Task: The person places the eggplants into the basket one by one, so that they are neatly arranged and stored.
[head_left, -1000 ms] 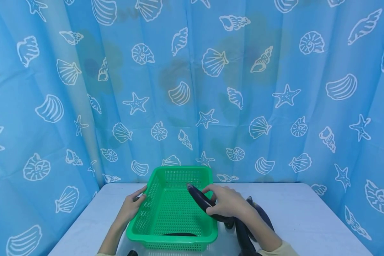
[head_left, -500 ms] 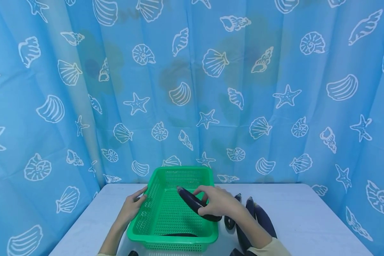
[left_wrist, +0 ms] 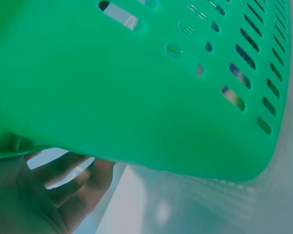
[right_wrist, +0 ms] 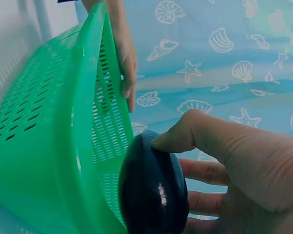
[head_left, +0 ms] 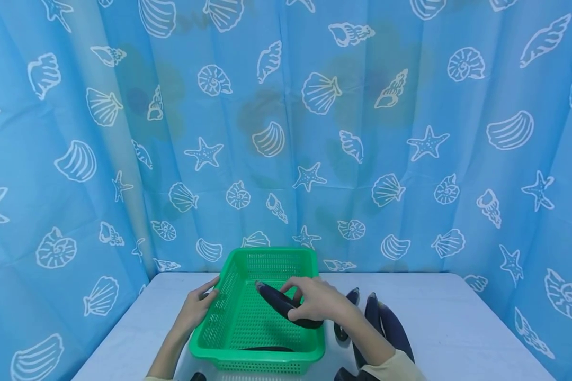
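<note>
Over the right side of the green plastic basket [head_left: 257, 355], my right hand [head_left: 314, 299] holds a dark purple eggplant [head_left: 273, 299] between thumb and fingers. Its stem end points to the far left, and its rounded end fills the middle of the right wrist view. My left hand [head_left: 194, 307] holds the basket's left rim; in the left wrist view, its fingers [left_wrist: 90, 187] reach up to the rim from outside. Another eggplant [head_left: 268, 348] lies inside along the near wall, mostly hidden by it.
Several more eggplants [head_left: 394, 328] lie on the white table [head_left: 457, 317] right of the basket, partly behind my right forearm. A dark rounded end [head_left: 198, 377] shows at the bottom edge, left of the basket. A blue shell-print curtain [head_left: 286, 132] hangs behind.
My right hand has carried the eggplant leftward, from above the basket's right rim to farther over its inside. The left hand stays on the rim.
</note>
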The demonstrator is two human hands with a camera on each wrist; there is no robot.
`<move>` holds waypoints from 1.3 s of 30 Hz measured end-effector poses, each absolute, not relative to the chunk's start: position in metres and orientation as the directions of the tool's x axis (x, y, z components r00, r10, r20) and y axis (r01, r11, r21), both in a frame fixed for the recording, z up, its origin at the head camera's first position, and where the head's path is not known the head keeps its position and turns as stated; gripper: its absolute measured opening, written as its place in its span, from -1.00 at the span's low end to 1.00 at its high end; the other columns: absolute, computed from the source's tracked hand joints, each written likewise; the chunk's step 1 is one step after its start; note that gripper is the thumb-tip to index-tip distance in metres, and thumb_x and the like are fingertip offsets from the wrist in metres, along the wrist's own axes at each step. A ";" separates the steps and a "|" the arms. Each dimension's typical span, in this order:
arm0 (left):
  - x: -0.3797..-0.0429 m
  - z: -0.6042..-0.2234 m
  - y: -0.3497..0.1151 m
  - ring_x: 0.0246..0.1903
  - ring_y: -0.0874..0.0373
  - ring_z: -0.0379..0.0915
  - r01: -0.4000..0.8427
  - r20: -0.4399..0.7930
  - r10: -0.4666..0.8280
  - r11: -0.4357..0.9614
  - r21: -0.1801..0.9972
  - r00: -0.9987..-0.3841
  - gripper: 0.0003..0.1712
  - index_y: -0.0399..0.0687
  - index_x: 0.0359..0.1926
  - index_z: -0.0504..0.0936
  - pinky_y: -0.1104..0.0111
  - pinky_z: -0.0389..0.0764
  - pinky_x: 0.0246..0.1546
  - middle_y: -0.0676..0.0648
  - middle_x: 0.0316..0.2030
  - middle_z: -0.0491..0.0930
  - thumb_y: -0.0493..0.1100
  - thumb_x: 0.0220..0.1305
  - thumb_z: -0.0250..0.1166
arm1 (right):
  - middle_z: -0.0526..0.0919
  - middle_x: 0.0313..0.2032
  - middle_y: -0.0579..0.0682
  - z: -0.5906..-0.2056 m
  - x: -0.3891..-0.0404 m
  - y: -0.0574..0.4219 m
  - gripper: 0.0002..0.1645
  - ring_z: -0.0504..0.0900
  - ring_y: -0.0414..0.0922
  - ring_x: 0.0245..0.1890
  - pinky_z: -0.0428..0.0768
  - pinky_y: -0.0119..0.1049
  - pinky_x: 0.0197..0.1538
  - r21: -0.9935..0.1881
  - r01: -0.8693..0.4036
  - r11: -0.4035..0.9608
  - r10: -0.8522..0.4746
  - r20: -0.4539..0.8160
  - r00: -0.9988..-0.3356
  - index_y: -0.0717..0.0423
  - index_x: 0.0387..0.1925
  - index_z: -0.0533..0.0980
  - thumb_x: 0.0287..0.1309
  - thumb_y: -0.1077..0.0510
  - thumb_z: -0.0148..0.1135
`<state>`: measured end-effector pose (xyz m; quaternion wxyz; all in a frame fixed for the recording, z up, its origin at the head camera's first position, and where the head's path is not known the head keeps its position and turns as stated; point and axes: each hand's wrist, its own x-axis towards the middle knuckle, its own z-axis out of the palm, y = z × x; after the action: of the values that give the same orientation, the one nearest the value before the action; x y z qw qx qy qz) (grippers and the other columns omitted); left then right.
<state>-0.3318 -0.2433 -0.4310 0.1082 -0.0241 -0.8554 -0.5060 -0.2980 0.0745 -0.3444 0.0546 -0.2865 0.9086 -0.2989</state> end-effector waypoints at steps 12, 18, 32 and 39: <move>-0.331 -0.428 -0.243 0.00 -0.13 0.62 0.158 0.217 -0.066 0.489 0.858 -0.974 -0.48 -0.09 0.40 0.36 0.23 0.64 -0.19 -0.38 0.13 0.56 -0.11 0.50 0.06 | 0.68 -0.24 -0.11 -0.349 -0.302 0.061 -0.48 0.57 -0.11 -0.18 0.55 -0.18 -0.24 -0.549 -0.493 0.675 -0.558 0.057 -0.828 -0.16 0.06 0.57 -0.03 0.05 0.43; -0.332 -0.429 -0.243 0.02 -0.15 0.61 0.162 0.218 -0.059 0.489 0.857 -0.974 -0.47 -0.10 0.41 0.36 0.18 0.64 -0.15 -0.37 0.14 0.56 -0.08 0.50 0.05 | 0.69 -0.25 -0.12 -0.359 -0.307 0.054 -0.49 0.60 -0.14 -0.19 0.57 -0.25 -0.22 -0.540 -0.522 0.660 -0.584 0.069 -0.809 -0.15 0.04 0.58 -0.03 0.05 0.44; -0.334 -0.431 -0.242 -0.08 -0.05 0.65 0.137 0.199 -0.083 0.476 0.869 -0.976 -0.48 -0.06 0.40 0.37 0.25 0.64 -0.19 -0.35 0.09 0.60 -0.09 0.49 0.06 | 0.70 -0.29 -0.13 -0.374 -0.308 0.043 -0.52 0.60 -0.19 -0.27 0.56 -0.31 -0.29 -0.585 -0.498 0.641 -0.608 0.009 -0.794 -0.16 0.01 0.59 -0.04 0.09 0.46; -0.334 -0.431 -0.243 -0.08 -0.04 0.65 0.137 0.197 -0.079 0.478 0.868 -0.977 -0.48 -0.06 0.41 0.36 0.24 0.62 -0.19 -0.35 0.08 0.60 -0.09 0.49 0.05 | 0.70 -0.32 -0.13 -0.381 -0.308 0.040 -0.53 0.59 -0.24 -0.35 0.57 -0.33 -0.32 -0.608 -0.481 0.632 -0.613 -0.012 -0.790 -0.15 -0.01 0.61 -0.06 0.12 0.45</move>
<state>-0.3344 -0.2433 -0.4314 0.1055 -0.0169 -0.8532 -0.5106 -0.3084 0.0395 -0.3806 0.1093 -0.3053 0.8966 -0.3016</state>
